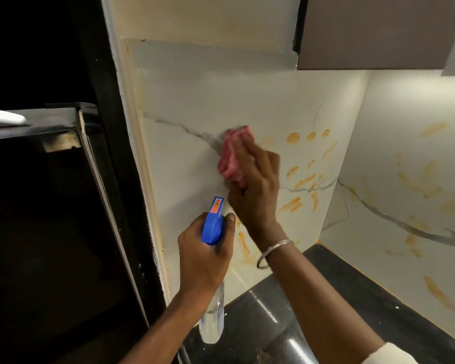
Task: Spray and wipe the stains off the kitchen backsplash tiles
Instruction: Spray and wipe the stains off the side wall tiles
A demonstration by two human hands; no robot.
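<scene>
Head view puts our left hand [202, 258] nearest, its fingers wrapped round the neck of the spray bottle [212, 227]. The blue nozzle is aimed at the wall and the clear body hangs down over the black countertop [260, 324]. Just beyond, our right hand [255, 185] bunches the pink cloth [233, 158] in curled fingers and presses it against the backsplash tiles [195, 106], on the grey vein. We judge this to be the wiping step, partway through: the tile left of the cloth looks clean, while orange stains [293, 203] lie to the right of the hand and below it. Next we would need to carry the cloth rightward and down over those smears, spraying first where they look dry. Farther off, the side wall [405, 127] carries more smears under the brown cabinet [378, 30].
</scene>
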